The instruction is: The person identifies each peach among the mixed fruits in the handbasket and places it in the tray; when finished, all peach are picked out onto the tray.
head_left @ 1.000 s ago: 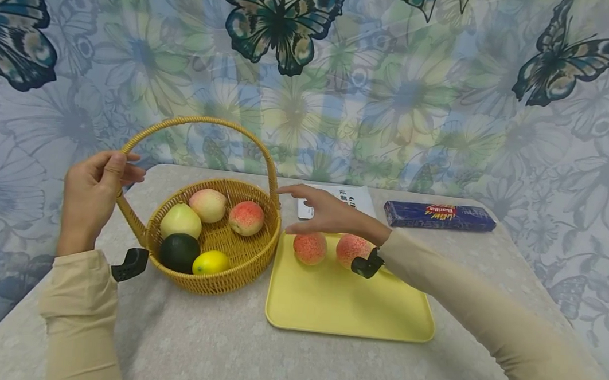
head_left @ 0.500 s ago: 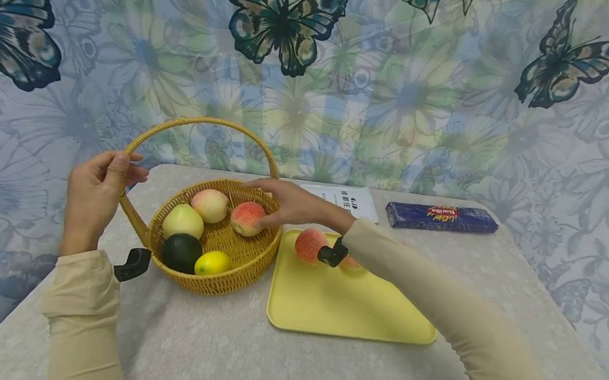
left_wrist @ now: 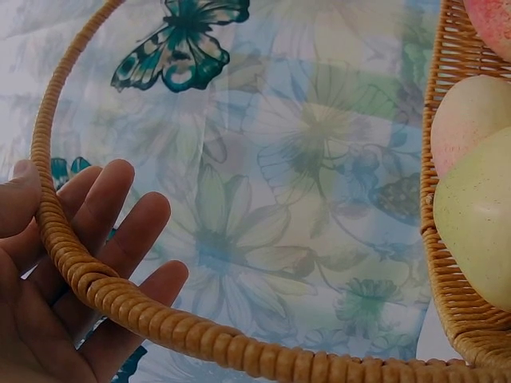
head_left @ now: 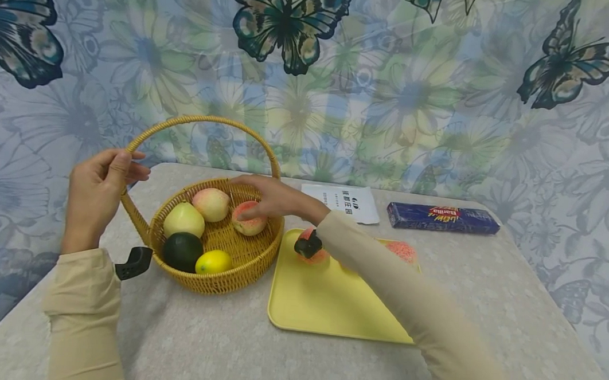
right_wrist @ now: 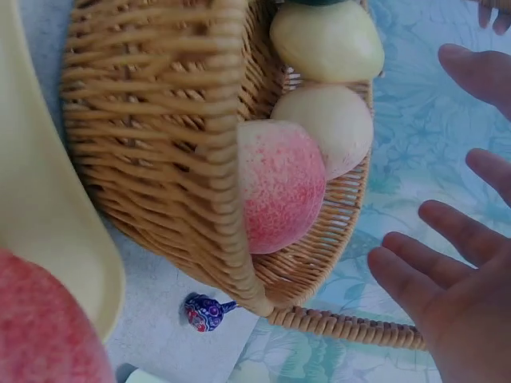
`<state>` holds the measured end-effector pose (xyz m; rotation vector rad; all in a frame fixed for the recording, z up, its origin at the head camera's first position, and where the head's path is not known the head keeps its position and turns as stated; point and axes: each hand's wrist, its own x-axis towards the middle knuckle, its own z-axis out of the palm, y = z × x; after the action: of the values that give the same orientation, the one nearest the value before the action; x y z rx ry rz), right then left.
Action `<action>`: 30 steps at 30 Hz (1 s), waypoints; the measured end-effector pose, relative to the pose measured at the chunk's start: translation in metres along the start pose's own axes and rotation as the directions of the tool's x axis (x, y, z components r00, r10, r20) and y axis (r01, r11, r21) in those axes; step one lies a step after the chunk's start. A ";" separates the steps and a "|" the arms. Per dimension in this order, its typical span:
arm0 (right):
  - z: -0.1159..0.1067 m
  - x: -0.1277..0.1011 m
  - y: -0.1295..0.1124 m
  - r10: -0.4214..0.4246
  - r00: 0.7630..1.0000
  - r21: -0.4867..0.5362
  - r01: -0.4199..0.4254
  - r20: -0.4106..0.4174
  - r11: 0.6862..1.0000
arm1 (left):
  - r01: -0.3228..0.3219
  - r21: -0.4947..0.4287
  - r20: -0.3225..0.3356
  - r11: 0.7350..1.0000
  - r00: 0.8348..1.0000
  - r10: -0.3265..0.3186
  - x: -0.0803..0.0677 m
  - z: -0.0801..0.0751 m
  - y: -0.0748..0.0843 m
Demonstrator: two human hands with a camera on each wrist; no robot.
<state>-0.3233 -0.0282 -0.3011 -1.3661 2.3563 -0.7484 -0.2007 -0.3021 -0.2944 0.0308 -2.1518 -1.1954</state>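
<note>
My left hand [head_left: 97,196] holds the side of the wicker basket's arched handle, thumb on one side and fingers behind it; in the left wrist view the handle [left_wrist: 200,339] crosses the palm. Inside the basket [head_left: 217,286] lie a pale peach [head_left: 211,204], a green-yellow pear-like fruit [head_left: 184,220], a dark green avocado-like fruit [head_left: 182,252], a lemon [head_left: 214,262] and a red-blushed peach [head_left: 251,224]. Over the basket's right rim reaches my right hand [head_left: 278,197], fingers spread, the thumb overlapping the red peach in the head view. The right wrist view shows nothing held in this hand [right_wrist: 463,287].
Right of the basket lies a yellow tray [head_left: 329,312] with peaches [head_left: 401,251] on it, partly covered by the right forearm. Behind are a white printed packet [head_left: 355,204] and a blue Barilla box [head_left: 442,218]. A wrapped lollipop [right_wrist: 204,312] lies beside the basket.
My right hand has moved left from over the tray to above the red peach in the basket. My left hand keeps its place on the handle.
</note>
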 end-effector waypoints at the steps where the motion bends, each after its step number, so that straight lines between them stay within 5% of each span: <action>1: 0.000 0.003 0.000 0.007 1.000 -0.007 -0.007 0.009 1.000 | 0.000 -0.001 0.000 1.000 1.000 0.000 0.000 0.000 0.000; 11: 0.002 0.022 0.000 0.072 0.992 -0.089 -0.062 0.108 0.994 | -0.011 -0.012 -0.005 1.000 1.000 0.011 0.005 -0.002 -0.004; 22: -0.001 0.037 0.007 0.265 0.940 -0.130 -0.242 0.215 0.962 | -0.033 -0.024 0.005 0.999 0.999 0.033 0.011 -0.001 -0.004; 30: 0.006 0.045 0.015 0.301 0.922 -0.131 -0.277 0.242 0.952 | -0.033 -0.020 0.017 0.999 0.999 0.034 0.014 0.000 -0.007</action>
<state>-0.3536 -0.0627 -0.3151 -1.0406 2.3311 -0.3535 -0.2136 -0.3108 -0.2916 -0.0241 -2.1470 -1.2013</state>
